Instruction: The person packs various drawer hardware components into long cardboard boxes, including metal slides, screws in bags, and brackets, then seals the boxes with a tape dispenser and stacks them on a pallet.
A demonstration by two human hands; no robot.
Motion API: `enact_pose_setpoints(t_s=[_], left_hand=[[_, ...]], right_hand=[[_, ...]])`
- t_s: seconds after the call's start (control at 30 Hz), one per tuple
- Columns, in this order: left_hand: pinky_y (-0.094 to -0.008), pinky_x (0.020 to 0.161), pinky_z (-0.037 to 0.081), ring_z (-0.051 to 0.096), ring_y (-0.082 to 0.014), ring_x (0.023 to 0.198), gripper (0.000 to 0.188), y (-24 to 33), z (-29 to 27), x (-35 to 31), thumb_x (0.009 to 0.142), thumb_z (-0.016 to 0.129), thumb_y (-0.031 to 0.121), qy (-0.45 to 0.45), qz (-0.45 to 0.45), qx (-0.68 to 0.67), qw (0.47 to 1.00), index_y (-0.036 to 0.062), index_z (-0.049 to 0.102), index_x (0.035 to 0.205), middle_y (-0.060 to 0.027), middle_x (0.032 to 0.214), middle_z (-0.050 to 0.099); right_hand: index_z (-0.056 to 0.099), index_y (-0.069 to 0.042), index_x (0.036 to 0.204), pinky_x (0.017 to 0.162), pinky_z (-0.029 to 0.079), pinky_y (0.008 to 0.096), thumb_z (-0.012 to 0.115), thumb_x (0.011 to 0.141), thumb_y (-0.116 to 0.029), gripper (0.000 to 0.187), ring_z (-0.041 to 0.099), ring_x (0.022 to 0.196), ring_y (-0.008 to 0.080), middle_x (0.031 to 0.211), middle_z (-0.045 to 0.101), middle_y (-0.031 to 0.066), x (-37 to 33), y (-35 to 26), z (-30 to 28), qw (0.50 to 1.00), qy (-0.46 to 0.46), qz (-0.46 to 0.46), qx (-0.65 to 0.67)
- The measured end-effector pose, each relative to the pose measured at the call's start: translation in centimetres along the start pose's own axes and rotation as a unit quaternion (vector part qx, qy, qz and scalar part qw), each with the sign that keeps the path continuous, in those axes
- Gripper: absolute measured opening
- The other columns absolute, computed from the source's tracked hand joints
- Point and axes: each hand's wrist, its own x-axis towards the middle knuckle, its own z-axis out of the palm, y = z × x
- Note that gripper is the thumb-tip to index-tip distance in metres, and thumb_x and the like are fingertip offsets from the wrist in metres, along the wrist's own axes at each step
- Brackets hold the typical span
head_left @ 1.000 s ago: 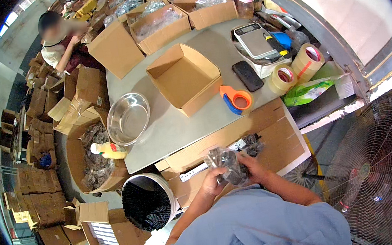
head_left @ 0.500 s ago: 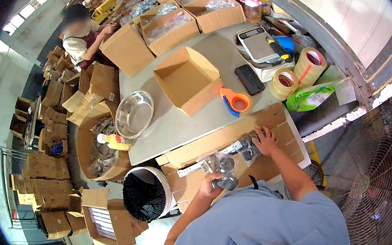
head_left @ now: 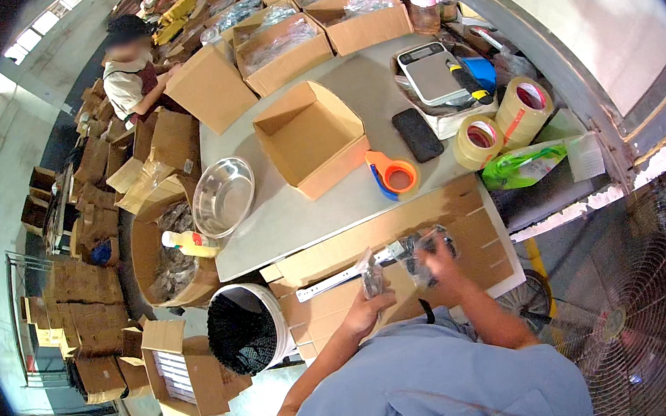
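My left hand (head_left: 367,309) is closed around a small clear plastic bag (head_left: 372,276) of grey and dark parts, held upright above the cardboard. Beside it, my right hand (head_left: 440,265) curls its fingers on another clear bag (head_left: 414,253) with dark, rounded parts inside; some blur hides the fingertips. A long silver metal rail with holes (head_left: 333,283) lies across the flattened cardboard (head_left: 314,261), its right end running behind the bags.
An open carton (head_left: 321,178), a steel bowl (head_left: 224,197), an orange tape dispenser (head_left: 397,178), a phone (head_left: 418,136) and a scale (head_left: 433,75) stand on the table. A white bucket (head_left: 278,317) is at left, a large fan (head_left: 649,312) at right. A co-worker (head_left: 131,75) stands far left.
My left hand has turned its bag upright. The right hand, spread at the bag's right side before, has moved left and curled its fingers on it.
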Motion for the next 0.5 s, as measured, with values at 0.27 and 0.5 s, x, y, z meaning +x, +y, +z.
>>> enact_pose_setpoints(t_s=[0.27, 0.5], left_hand=[[-0.0387, 0.076, 0.049, 0.055, -0.0275, 0.098, 0.071, -3.4, -5.0, 2.3, 0.072, 0.072, 0.022, 0.078, 0.046, 0.489, 0.868, 0.0062, 0.036, 0.13, -0.0197, 0.112, 0.051], [-0.0532, 0.098, 0.034, 0.03, -0.0349, 0.128, 0.081, -8.3, -8.3, 2.2, 0.068, 0.074, 0.035, 0.02, 0.082, 0.797, 0.598, 0.0265, 0.032, 0.137, -0.0101, 0.139, 0.034]], right_hand=[[0.022, -0.013, 0.145, 0.108, 0.016, 0.0534, 0.038, 0.091, -0.056, 0.071, 0.02, 0.132, 0.0439, 0.15, 0.017, 0.0166, 3.8, 0.0, -7.9, 0.798, -0.001, 0.017, -0.602], [0.042, -0.008, 0.133, 0.102, 0.026, 0.0545, 0.061, 0.083, -0.036, 0.061, 0.032, 0.122, 0.0456, 0.138, 0.031, 0.0219, 0.1, -2.8, -3.7, 0.791, 0.115, -0.153, -0.581]])
